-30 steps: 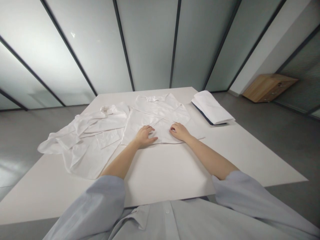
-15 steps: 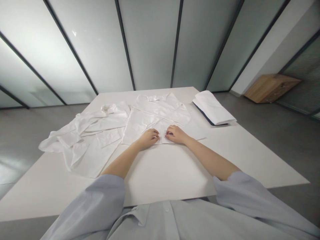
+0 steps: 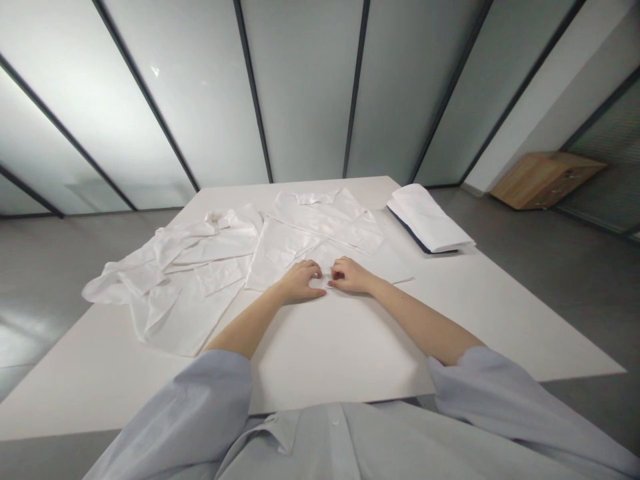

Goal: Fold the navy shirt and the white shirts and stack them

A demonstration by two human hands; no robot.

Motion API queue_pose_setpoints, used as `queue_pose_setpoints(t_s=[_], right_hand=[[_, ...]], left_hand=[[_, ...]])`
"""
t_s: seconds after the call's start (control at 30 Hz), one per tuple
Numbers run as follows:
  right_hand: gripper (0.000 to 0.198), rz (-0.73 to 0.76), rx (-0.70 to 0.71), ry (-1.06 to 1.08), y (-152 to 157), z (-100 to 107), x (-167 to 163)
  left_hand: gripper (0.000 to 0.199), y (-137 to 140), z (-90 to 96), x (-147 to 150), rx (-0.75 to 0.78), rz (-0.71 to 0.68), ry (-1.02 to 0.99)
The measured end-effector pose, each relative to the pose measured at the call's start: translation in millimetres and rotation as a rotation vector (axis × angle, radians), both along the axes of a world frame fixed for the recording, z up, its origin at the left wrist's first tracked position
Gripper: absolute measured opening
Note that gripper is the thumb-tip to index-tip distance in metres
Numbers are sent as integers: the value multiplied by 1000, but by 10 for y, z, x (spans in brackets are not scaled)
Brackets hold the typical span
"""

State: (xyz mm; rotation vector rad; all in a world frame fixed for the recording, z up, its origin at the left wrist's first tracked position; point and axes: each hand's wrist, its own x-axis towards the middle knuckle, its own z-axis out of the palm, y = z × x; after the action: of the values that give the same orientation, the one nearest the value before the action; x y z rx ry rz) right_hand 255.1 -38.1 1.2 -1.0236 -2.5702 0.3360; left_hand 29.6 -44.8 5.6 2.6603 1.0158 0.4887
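Observation:
A white shirt point(image 3: 323, 227) lies on the table with its collar at the far side and its sleeves folded across the body. At its near hem, my left hand point(image 3: 303, 283) rests with thumb and fingers apart, the thumb by the table edge of the cloth. My right hand point(image 3: 351, 275) is close beside it, fingertips and thumb pinched on the hem. A small bit of the hem shows between the two hands. The fingertips partly hide the cloth there.
A second white shirt point(image 3: 185, 273) lies crumpled on the left of the white table point(image 3: 340, 353). On the right is a folded white stack of cloth point(image 3: 430, 217) with a dark layer beneath. A wooden cabinet point(image 3: 543, 179) stands on the floor beyond, near frosted glass panels point(image 3: 305, 87).
My left thumb has spread away from the fingers and come nearer the right hand. The right hand stays at the hem. The view has shifted slightly.

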Motion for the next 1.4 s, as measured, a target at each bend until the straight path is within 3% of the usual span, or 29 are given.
queue_pose_setpoints(t_s=[0.1,0.3,0.47,0.9,1.1,1.2,1.4], right_hand=[[14,-13,-35,27,-17,9,-30],[12,39,-40,71,-17,-8,-51],[10,55,-26,96,-28,-16,-60],[18,43,39,-153,-54,80,-52],[32,-61,23,-265,-37,143,142],[38,-69,20,-276,-68,160,304],[46,-149,69,-245,-200,42,827]], left_hand=[[45,-16,18,8,2,-2,9],[31,-39,72,57,2,-67,62],[26,-75,84,119,93,-36,139],[25,-96,97,153,183,7,233],[22,-81,166,66,205,83,356],[31,-71,183,-39,184,124,428],[49,-146,168,-532,103,200,452]])
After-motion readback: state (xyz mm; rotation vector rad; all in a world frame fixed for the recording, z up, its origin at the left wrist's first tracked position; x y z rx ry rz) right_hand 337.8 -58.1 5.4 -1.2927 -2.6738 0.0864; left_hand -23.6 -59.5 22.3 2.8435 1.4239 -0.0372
